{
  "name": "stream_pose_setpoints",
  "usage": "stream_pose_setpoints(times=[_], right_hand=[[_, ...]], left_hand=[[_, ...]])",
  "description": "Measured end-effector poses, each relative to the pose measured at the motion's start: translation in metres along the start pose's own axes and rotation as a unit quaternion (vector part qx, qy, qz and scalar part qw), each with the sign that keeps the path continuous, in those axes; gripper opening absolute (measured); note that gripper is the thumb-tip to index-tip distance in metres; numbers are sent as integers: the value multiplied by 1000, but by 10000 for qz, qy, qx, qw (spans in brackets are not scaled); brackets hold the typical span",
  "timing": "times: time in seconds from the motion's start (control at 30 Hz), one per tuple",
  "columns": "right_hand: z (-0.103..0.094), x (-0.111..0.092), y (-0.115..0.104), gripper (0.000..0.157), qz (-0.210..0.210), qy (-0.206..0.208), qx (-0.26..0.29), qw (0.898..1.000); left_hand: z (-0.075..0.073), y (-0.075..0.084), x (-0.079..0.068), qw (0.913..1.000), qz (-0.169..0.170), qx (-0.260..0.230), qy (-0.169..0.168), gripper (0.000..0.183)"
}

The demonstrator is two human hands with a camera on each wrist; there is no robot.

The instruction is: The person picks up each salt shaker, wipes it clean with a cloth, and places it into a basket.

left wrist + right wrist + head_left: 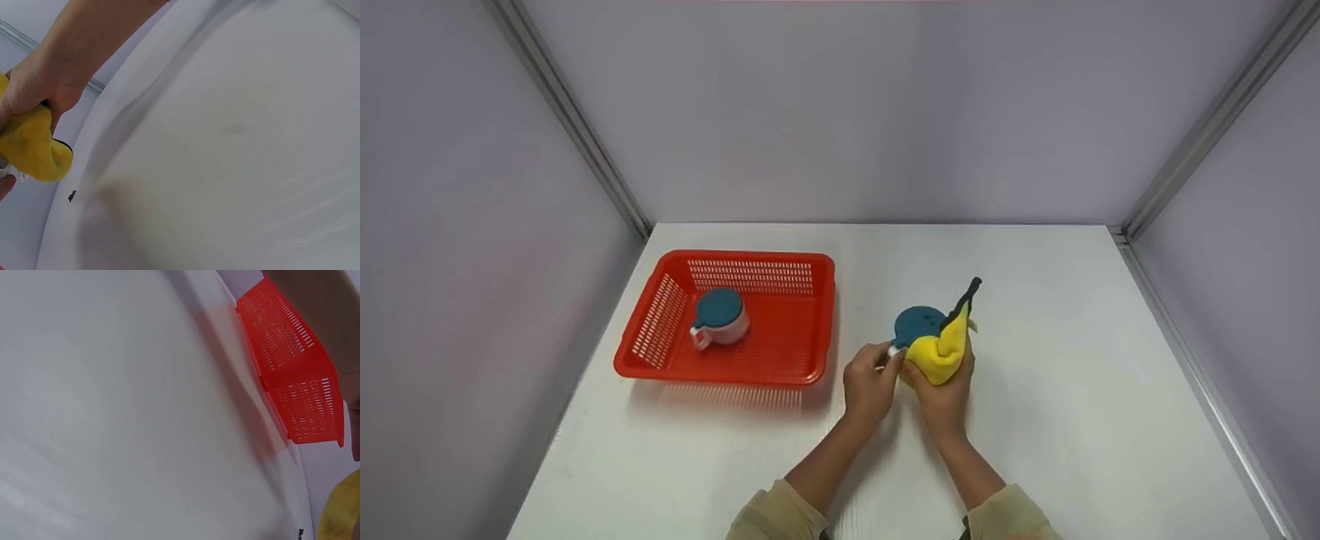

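Observation:
A cup with a blue-green lid is held up in front of the person, right of the basket. The left hand pinches its white handle between thumb and fingers. Gathered in the right hand is a yellow cloth with a dark edge, pressed against the cup's side and hiding most of its body. One dark-edged corner sticks up past the lid. The left wrist view catches the bunched cloth at its left edge; the right wrist view has only a bit of cloth.
A red perforated basket stands on the left of the white table. Inside it sits a similar lidded cup, upright, handle towards the lower left. Pale panels enclose the back and sides.

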State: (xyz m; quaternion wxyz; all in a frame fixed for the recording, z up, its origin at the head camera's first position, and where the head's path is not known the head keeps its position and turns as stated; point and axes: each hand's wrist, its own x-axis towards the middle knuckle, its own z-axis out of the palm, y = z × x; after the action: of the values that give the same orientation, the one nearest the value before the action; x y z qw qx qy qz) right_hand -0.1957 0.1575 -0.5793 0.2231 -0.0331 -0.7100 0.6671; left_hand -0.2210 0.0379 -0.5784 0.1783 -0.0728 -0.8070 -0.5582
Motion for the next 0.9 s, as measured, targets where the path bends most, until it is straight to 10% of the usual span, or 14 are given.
stream_pose_setpoints(times=[0.9], right_hand=[[-7,3,5,84,768,-127,-119,9969]], left_hand=[[-2,-2,1,9997,73,-241,9,15]])
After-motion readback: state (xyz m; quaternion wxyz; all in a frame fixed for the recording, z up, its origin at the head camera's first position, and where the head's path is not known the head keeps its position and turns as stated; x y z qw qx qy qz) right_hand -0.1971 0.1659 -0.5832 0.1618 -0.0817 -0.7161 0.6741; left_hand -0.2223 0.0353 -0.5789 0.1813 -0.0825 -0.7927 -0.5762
